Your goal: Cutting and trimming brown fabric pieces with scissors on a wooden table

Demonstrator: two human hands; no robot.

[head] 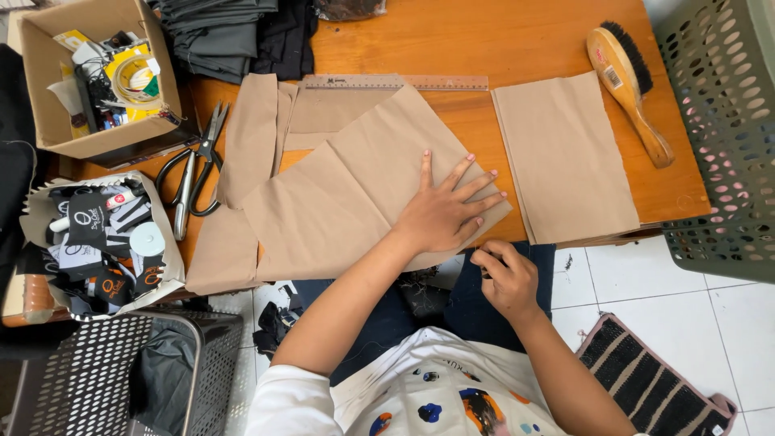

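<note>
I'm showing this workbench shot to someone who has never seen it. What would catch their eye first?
Most striking is the left hand, fingers spread, pressing flat on a large tan fabric piece in the middle of the wooden table. The right hand is curled at the table's near edge. A neat stack of tan pieces lies to the right, beside a wooden brush, with scissors to the left.

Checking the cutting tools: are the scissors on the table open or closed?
Closed, as far as shows: the scissors lie flat left of the tan fabric, blades together, pointing away from the person, neither hand touching them.
</note>
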